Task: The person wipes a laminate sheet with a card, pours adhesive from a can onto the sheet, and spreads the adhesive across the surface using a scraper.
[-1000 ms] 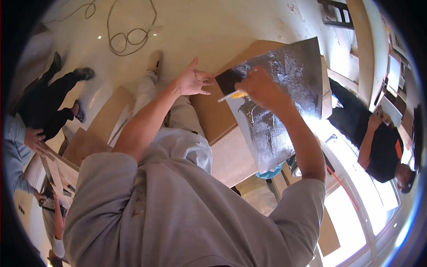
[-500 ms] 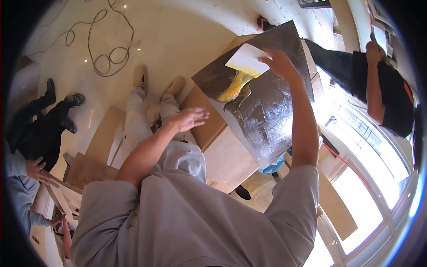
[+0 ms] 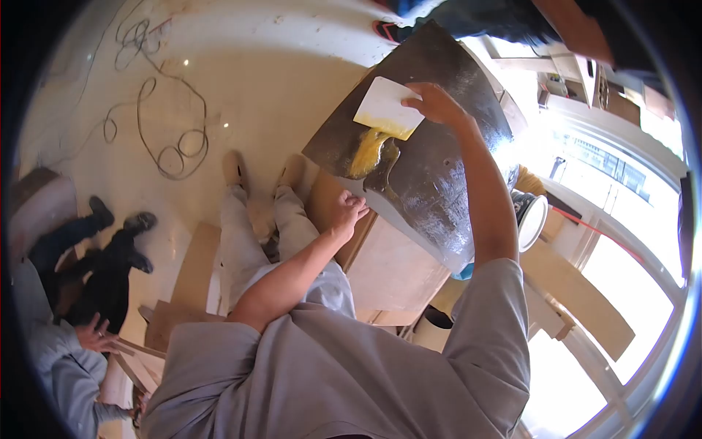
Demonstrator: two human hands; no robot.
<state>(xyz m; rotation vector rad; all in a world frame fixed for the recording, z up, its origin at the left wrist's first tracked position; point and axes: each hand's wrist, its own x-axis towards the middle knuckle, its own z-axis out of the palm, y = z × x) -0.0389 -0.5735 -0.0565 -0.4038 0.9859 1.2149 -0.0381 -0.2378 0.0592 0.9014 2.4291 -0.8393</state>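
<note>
In the head view, my right hand point(image 3: 436, 104) grips a white flat spreader point(image 3: 387, 107) whose lower edge is coated in yellow. The spreader touches a dark, glossy sheet point(image 3: 439, 80). A thick yellow paste point(image 3: 368, 154) lies below it, with a shiny wet smear point(image 3: 384, 179) alongside. My left hand point(image 3: 351, 211) is by the sheet's near edge, its fingers curled in and nothing visible in them. Whether it touches the edge I cannot tell. Beneath the sheet stands a light wooden box point(image 3: 391, 267).
A bucket point(image 3: 531, 219) stands right of the sheet. A looped cable point(image 3: 172, 157) lies on the floor. Another person's dark-clothed leg point(image 3: 490, 22) is beyond the sheet; people in dark trousers and grey sleeves point(image 3: 58, 351) are at left. Wooden boards point(image 3: 581, 296) lean near the bright window.
My left hand has moved toward the sheet's near edge, and its fingers have curled from spread. My right hand keeps the spreader, now turned slightly. The person at right has shifted toward the top.
</note>
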